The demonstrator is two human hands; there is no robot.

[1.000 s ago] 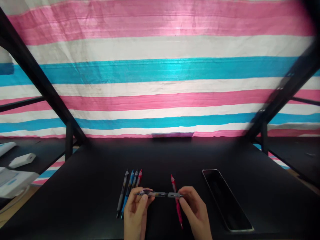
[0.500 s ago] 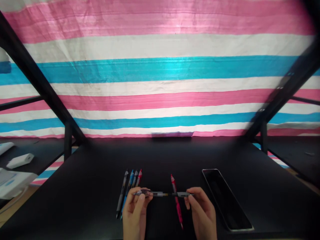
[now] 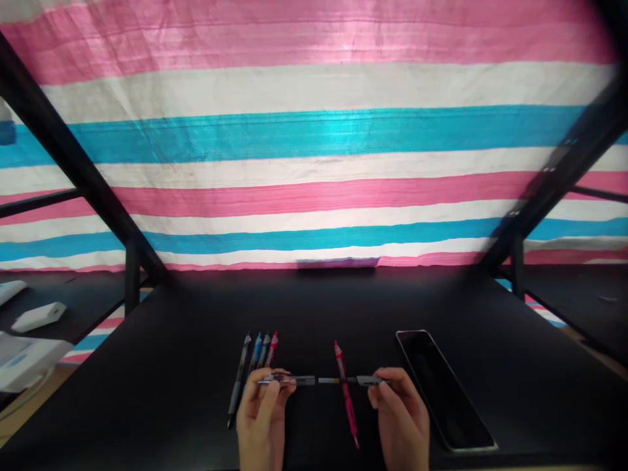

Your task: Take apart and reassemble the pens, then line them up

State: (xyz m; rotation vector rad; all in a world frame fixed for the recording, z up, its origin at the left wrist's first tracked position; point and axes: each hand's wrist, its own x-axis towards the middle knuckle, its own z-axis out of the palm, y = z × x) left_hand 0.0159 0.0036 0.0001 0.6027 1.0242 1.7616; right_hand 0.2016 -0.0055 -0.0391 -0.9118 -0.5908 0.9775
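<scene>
My left hand (image 3: 262, 412) is closed around a clear pen barrel (image 3: 305, 380), held level with its cut end facing right. Opposite it, my right hand (image 3: 403, 415) pinches the grey front section of a pen (image 3: 364, 380), from which a thin ink refill (image 3: 328, 380) sticks out to the left. A narrow gap separates the refill's end from the barrel. Beneath the refill, a red pen (image 3: 349, 409) lies lengthwise on the black table. Several pens lie by my left hand: a black pen (image 3: 239, 383), a blue one (image 3: 257, 350) and others, partly hidden by the fingers.
A dark-screened phone (image 3: 446, 392) lies on the black table (image 3: 196, 327) to the right of my hands. Black metal frame bars (image 3: 73, 150) rise on both sides, with a striped sheet (image 3: 314, 137) behind. White devices (image 3: 39, 317) sit at the far left.
My right hand has moved slightly right and my left hand slightly left. The two pen parts, joined by the refill before, are now apart, with the refill's end out of the barrel.
</scene>
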